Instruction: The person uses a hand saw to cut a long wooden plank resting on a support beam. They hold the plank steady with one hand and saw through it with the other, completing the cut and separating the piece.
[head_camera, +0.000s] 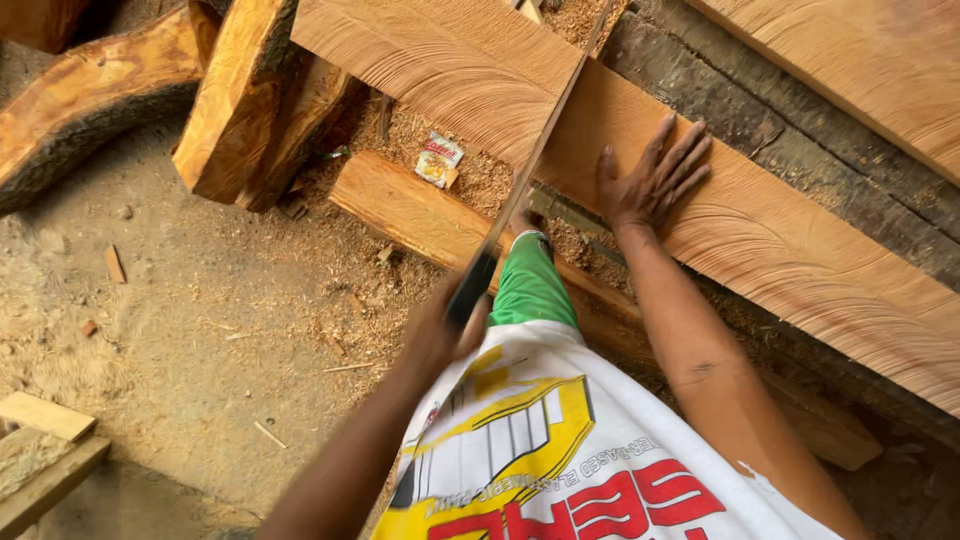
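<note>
Left hand (440, 335) at seven o'clock, fingers clamped on the dark handle of a handsaw (520, 190), blade running toward one o'clock across the wide plank (800, 260). Right hand (650, 185) pressed flat on that plank, fingers spread apart, just beside the blade at three o'clock.

Rough-sawn, matt wood with curved saw marks on plank (760, 230); thin saw (520, 190), likely dull metal, dark handle; loose sawdust (240, 300) over floor; glossy wrapper (439, 160).
</note>
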